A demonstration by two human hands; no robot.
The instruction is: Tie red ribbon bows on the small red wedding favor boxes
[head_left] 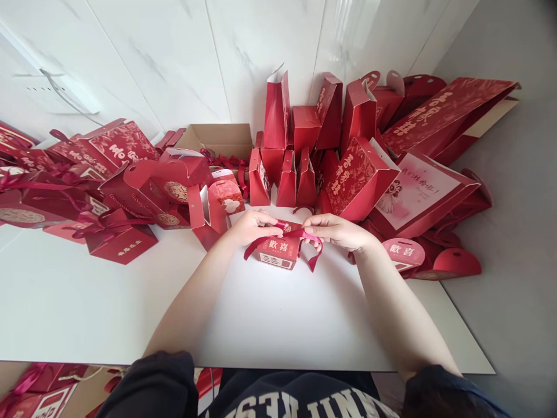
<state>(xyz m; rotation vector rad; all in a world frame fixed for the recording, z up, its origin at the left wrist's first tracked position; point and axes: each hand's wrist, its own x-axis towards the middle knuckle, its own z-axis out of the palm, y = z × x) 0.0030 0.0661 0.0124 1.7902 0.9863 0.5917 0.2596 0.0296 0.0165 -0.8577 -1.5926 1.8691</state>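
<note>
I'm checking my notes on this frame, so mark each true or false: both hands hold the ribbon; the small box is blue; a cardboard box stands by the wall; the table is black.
The left hand and right hand both pinch the ribbon: true.
The small box is blue: false, it is red.
A cardboard box stands by the wall: true.
The table is black: false, it is white.

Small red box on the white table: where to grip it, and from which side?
Probably the lower side walls of the small red box, coming from the near side: it stands upright, and the ribbon crosses its top, where the left hand and right hand pinch it.
</note>
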